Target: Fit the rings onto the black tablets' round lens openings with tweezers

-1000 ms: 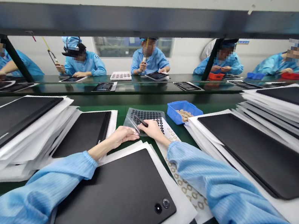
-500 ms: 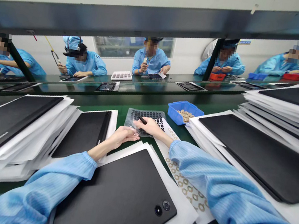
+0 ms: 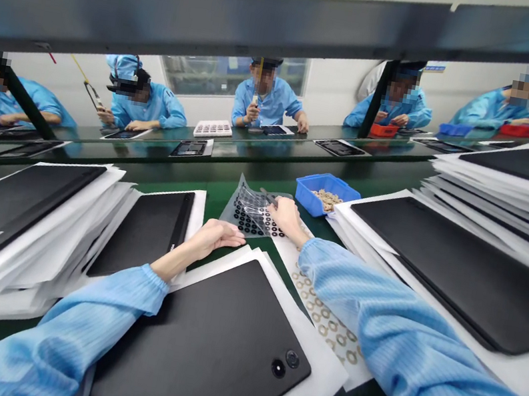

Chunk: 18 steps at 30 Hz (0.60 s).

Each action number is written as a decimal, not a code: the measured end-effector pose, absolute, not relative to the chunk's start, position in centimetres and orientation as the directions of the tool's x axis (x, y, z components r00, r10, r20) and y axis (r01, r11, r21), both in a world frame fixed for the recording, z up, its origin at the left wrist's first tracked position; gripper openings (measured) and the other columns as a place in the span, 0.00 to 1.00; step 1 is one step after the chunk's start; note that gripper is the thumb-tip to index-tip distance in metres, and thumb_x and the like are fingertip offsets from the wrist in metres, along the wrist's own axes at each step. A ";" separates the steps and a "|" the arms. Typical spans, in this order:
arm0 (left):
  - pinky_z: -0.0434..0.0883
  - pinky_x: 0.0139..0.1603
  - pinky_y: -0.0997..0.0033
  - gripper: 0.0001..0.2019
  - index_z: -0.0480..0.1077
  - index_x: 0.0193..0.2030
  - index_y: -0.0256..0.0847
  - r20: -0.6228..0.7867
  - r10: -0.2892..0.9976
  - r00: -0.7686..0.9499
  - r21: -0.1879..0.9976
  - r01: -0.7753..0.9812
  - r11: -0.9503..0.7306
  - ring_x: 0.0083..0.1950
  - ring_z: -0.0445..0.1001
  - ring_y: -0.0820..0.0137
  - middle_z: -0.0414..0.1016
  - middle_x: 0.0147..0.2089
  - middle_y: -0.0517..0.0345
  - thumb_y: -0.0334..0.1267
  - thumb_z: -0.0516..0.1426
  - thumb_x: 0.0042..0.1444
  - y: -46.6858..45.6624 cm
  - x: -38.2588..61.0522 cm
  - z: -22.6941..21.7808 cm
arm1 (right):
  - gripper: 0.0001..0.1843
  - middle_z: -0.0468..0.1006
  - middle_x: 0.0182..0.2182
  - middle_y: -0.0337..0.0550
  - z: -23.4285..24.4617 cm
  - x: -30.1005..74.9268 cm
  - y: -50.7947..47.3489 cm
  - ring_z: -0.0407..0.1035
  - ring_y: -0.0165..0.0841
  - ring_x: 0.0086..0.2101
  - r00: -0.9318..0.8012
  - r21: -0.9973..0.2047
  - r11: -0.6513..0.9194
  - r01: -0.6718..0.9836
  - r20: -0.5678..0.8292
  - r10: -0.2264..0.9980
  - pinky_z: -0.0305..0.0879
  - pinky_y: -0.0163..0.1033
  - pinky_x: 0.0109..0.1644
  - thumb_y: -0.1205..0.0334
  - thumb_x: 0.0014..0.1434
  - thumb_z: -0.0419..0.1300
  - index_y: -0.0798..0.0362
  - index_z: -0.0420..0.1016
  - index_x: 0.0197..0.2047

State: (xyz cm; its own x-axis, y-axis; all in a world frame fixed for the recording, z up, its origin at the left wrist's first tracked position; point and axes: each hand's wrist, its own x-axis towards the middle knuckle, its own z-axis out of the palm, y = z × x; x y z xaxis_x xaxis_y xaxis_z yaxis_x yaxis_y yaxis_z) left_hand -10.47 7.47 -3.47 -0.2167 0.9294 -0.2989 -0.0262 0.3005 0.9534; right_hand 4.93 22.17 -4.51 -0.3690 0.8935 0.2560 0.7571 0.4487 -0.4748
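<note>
A sheet of black ring stickers (image 3: 250, 225) lies on the green bench, and a clear film (image 3: 251, 194) stands partly lifted and curled above it. At the film's right side, my right hand (image 3: 287, 219) is closed around a dark pen-like tool (image 3: 269, 196); whether it also pinches the film cannot be made out. My left hand (image 3: 215, 238) rests by the sheet's near left edge, fingers stretched out and holding nothing visible. Below both hands is a black tablet (image 3: 207, 344) on white paper, back side up, with two round camera rings at its right corner.
Tablets stacked between paper sheets stand at left (image 3: 33, 213) and right (image 3: 466, 265). A blue bin (image 3: 312, 199) holds small tan pieces. Under my right forearm lies a sheet of tan rings (image 3: 326, 316). Across the bench, several co-workers in blue sit below an overhead beam (image 3: 252, 27).
The clear film has come up off the ring sheet and curls upward. My right hand has moved slightly right and up with the tool; my left fingers have straightened.
</note>
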 end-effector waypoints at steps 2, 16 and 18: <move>0.75 0.42 0.64 0.11 0.70 0.47 0.33 -0.293 0.931 -0.219 0.954 -0.002 0.300 0.43 0.75 0.68 0.74 0.45 0.51 0.38 0.57 0.62 7.5 -10.5 -3.5 | 0.18 0.71 0.51 0.49 -4.7 4.8 21.8 0.70 0.37 0.47 -0.371 -0.430 0.476 0.767 0.308 0.876 0.70 0.49 0.50 0.57 0.64 0.57 0.56 0.68 0.55; 0.68 0.56 0.48 0.22 0.61 0.61 0.39 0.144 0.927 -0.347 0.701 0.697 0.152 0.58 0.68 0.57 0.64 0.61 0.47 0.38 0.57 0.61 8.1 -13.3 -3.3 | 0.17 0.71 0.51 0.48 -4.7 5.4 22.1 0.70 0.37 0.47 -0.557 -0.191 0.616 0.764 0.289 0.779 0.70 0.48 0.50 0.57 0.64 0.57 0.55 0.69 0.54; 0.53 0.66 0.41 0.27 0.59 0.64 0.43 0.243 0.939 -0.242 0.551 0.831 0.072 0.68 0.53 0.51 0.53 0.69 0.49 0.29 0.58 0.58 8.2 -13.5 -3.2 | 0.17 0.71 0.51 0.48 -4.8 5.3 22.0 0.70 0.37 0.47 -0.559 -0.182 0.618 0.765 0.290 0.777 0.70 0.48 0.49 0.57 0.64 0.57 0.55 0.69 0.54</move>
State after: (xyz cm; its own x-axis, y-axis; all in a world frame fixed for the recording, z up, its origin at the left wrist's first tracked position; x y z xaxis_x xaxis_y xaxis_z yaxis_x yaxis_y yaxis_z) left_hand -13.55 8.19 -3.17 -0.2419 0.9394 0.2427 0.8314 0.0717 0.5510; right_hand 5.30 21.97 -4.77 -0.5589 0.7767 0.2903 0.7646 0.6183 -0.1821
